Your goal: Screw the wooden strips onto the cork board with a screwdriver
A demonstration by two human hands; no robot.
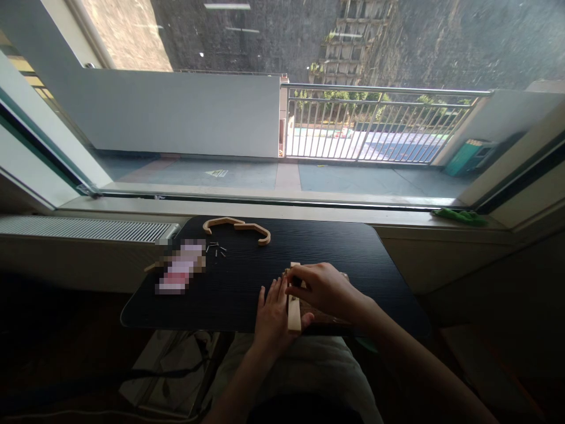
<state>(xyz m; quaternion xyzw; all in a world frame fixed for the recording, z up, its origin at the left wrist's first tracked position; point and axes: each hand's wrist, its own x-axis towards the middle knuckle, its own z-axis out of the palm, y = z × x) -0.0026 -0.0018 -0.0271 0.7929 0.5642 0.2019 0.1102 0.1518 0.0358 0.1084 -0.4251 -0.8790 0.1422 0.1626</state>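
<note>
A short pale wooden bar (294, 318) points away from me near the front edge of the black table. My left hand (274, 315) straddles it, fingers along its left side and thumb showing on its right, so the bar is held between them. Over the bar's far half, my right hand (324, 287) is closed in a pinch. Something small and dark shows under those fingers, but I cannot make out its kind. Beneath the right wrist lies a brown flat piece (320, 316), mostly covered by the hand and arm.
Two curved wooden pieces (253, 227) lie at the table's back edge. Several small screws (216, 248) are scattered left of centre, beside a blurred pink item (182, 268). A window stands behind the black table (318, 238), a radiator (88, 228) to the left, a green cloth (459, 217) on the sill.
</note>
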